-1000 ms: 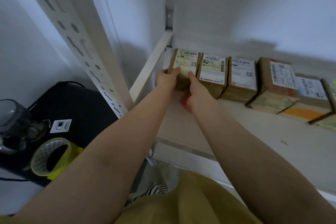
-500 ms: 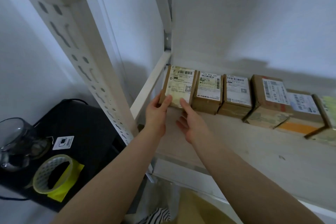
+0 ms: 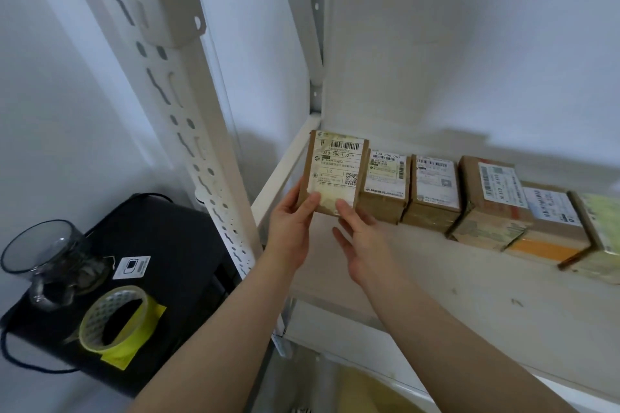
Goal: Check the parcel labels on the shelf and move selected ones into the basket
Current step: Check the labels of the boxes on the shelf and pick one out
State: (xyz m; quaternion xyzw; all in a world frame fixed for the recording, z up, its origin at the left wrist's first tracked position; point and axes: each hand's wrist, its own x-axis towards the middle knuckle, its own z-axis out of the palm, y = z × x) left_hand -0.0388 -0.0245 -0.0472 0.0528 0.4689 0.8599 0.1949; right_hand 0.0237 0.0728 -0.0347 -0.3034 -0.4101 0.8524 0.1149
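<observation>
Far left: glass (image 3: pixel 43 261) and tape roll (image 3: pixel 115 320) atop a black case (image 3: pixel 181 255), the roll over a yellow note (image 3: pixel 134 342). Next, a white slotted post (image 3: pixel 188 131). Then left hand (image 3: pixel 290 228), thumb across the label's lower left corner and fingers curled behind the edge, gripping the first parcel (image 3: pixel 337 171). Held upright at the shelf's (image 3: pixel 469 295) left end, label facing out, its lower edge at the fingers; whether resting on the board or lifted, cannot tell. Right hand (image 3: pixel 365 245) beside, fingers straight and relaxed, one fingertip touching the parcel's lower right corner, gripping nothing. Further right, a row of boxes (image 3: pixel 432 191) along the back wall, labels up, touching side by side, running out of view at the right edge.
</observation>
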